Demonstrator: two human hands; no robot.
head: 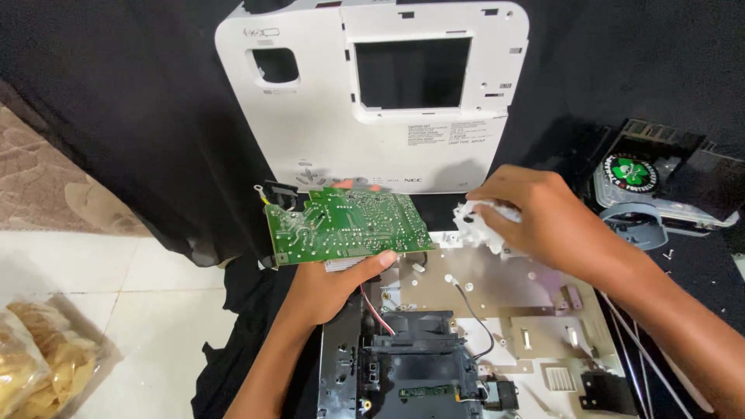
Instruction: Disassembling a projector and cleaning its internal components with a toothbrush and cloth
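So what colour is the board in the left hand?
Green, with silver solder dots: the circuit board, clearest in the head view.

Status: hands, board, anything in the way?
Left hand holds green circuit board raised above open chassis. Right hand grips white plastic part at chassis top edge. Red wire runs under board; white cover lies behind.

Green circuit board (345, 225), tilted, solder-side up
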